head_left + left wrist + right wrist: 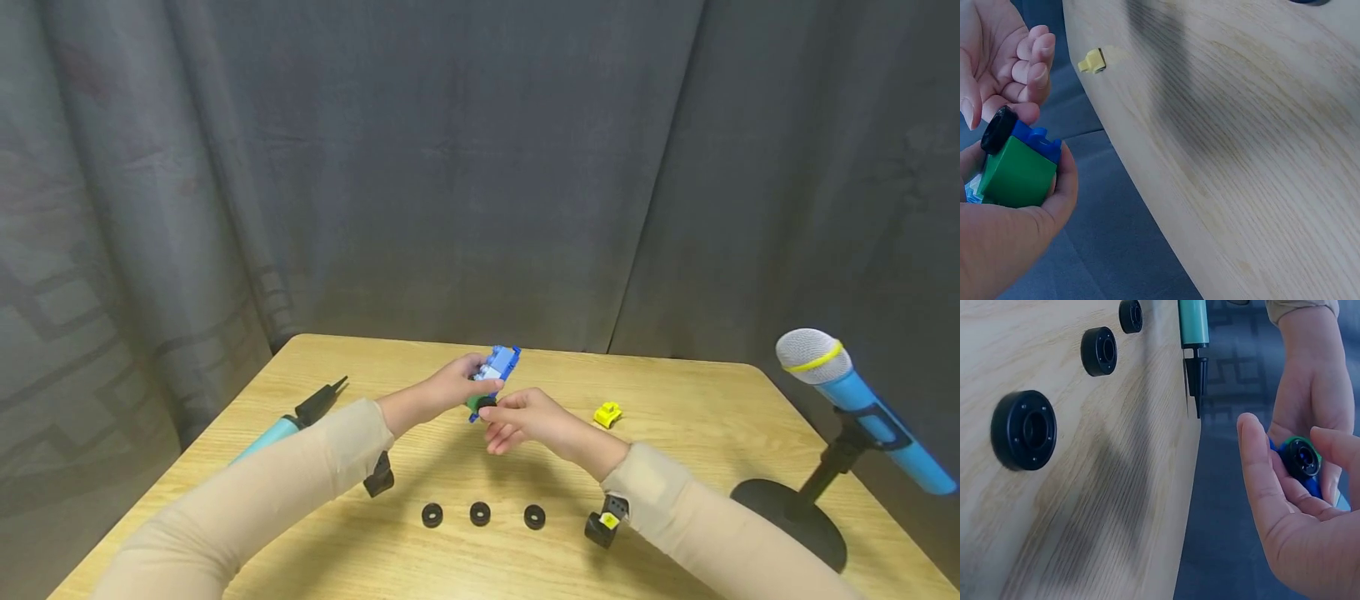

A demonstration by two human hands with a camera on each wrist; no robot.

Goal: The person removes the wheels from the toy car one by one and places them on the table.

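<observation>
My left hand (450,387) holds a blue and green toy vehicle (1019,172) above the table, thumb and fingers round its body. A black toy wheel (1300,457) sits at the vehicle's green end. Close by, my right hand (536,421) grips this wheel by its rim, thumb on one side and a finger on the other; its remaining fingers are loosely curled. Where the fingertips meet the rim is partly hidden. Nearer the person, a left loose wheel (432,515), a middle loose wheel (480,513) and a right loose wheel (534,517) lie flat in a row.
A small yellow toy car (607,414) stands right of the hands. At left lies a teal cylinder (270,435) with a black pointed nozzle (318,402). A blue toy microphone (862,400) is on a black stand (795,517) at right. Grey curtain (450,167) hangs behind the wooden table (675,383).
</observation>
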